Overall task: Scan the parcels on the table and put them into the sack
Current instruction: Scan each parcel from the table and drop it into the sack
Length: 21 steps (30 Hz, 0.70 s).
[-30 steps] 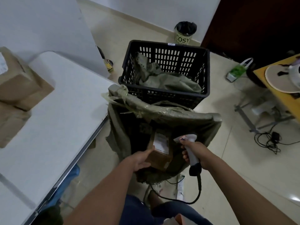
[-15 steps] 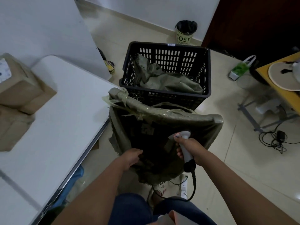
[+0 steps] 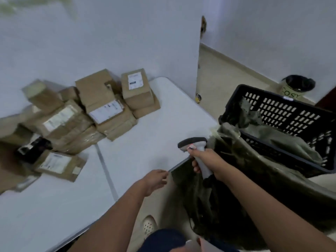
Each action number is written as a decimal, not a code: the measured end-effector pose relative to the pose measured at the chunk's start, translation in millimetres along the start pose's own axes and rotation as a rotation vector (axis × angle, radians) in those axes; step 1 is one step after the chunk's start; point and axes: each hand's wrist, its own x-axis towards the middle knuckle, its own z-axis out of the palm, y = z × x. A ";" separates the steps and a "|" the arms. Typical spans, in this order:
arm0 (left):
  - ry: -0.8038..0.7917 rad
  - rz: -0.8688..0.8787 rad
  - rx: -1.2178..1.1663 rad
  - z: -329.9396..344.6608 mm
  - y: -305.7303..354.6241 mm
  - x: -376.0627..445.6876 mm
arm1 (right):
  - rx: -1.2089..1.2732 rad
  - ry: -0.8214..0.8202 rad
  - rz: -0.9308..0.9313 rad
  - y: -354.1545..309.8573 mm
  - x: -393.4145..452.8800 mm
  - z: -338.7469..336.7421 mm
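Right hand [image 3: 205,159] clamped around the grip of the scanner [image 3: 195,151], head of the scanner pointing left over the right edge of the surface [image 3: 145,142]. Left hand [image 3: 154,180] empty, fingers loosely spread, holding nothing; it hovers at the near right edge of the surface. The two hands are apart, the left lower and nearer.

Sack [image 3: 236,179] stands on the floor just beside the right edge of the surface, mouth open, dark inside; contents cannot be told. Black crate [image 3: 283,113] directly behind the sack, grey-green cloth lying in it.

Parcels [image 3: 101,110]: brown cardboard boxes with white labels, piled along the far left part of the surface, against the wall. One flat parcel [image 3: 58,164] lies apart at the pile's near side.

Frame blurred.
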 end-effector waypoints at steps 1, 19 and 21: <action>0.024 0.012 -0.027 -27.3 -1.9 -3.4 | -0.023 -0.044 -0.024 -15.1 5.5 25.3; 0.543 0.111 -0.473 -368.2 -143.6 -132.4 | -0.517 -0.540 -0.259 -127.0 23.4 457.2; 0.570 0.096 -0.493 -382.0 -157.2 -139.3 | -0.543 -0.572 -0.266 -127.7 22.9 483.9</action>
